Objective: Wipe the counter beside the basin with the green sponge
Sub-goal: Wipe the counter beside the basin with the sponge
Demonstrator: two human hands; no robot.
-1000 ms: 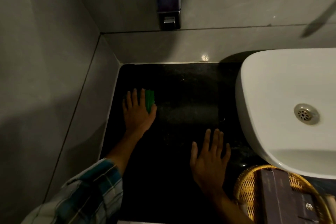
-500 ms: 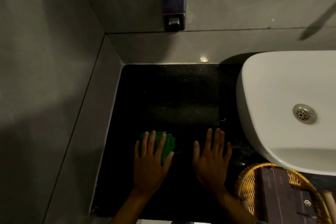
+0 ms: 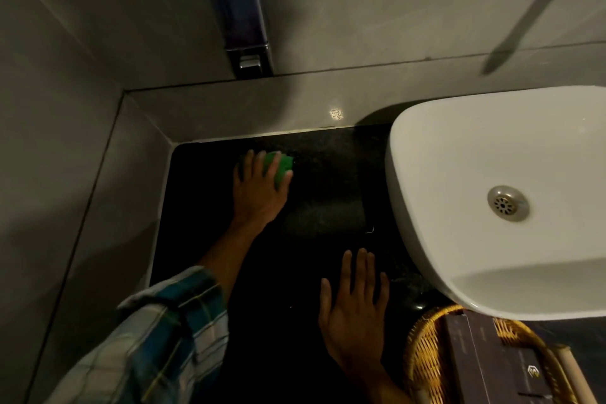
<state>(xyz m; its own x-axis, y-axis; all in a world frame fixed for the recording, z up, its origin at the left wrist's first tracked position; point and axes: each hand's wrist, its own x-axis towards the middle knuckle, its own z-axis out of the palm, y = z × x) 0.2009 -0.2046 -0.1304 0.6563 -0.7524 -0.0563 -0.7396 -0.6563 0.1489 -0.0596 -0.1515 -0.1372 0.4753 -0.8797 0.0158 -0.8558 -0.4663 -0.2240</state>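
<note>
Sleeve: a plaid cloth cuff (image 3: 164, 331) in blue, white and yellow-green, rumpled, at the near left edge, covering the left forearm.
Wicker basket: a round woven basket (image 3: 423, 357) of golden cane, at the near right, just under the basin's front lip; a dark rectangular box (image 3: 485, 367) with a small pale logo lies in it.
Right hand: the right hand (image 3: 354, 315) lies palm down and flat on the table, fingers (image 3: 362, 269) straight and slightly apart, holding nothing, between the basket and the left forearm.
Table: the table (image 3: 321, 180) is black, polished, finely speckled stone, set into a corner of grey tile walls.
Basin: a white, glossy, rounded-rectangular basin (image 3: 459, 180) sits on the table at the right, with a round metal drain (image 3: 507, 203); its curved side bounds the dark surface.
Left hand: the left hand (image 3: 259, 190) reaches far back, palm down, fingers (image 3: 251, 162) spread and pressed on the sponge.
Green sponge: the green sponge (image 3: 278, 165) is flat and bright, mostly under the left fingers, its right edge showing, near the back wall and well apart from the basin.
Wall: a dark, glossy dispenser (image 3: 242, 10) with a metal nozzle hangs above the back corner; a blurred metal bar (image 3: 537, 6) crosses the upper right.
</note>
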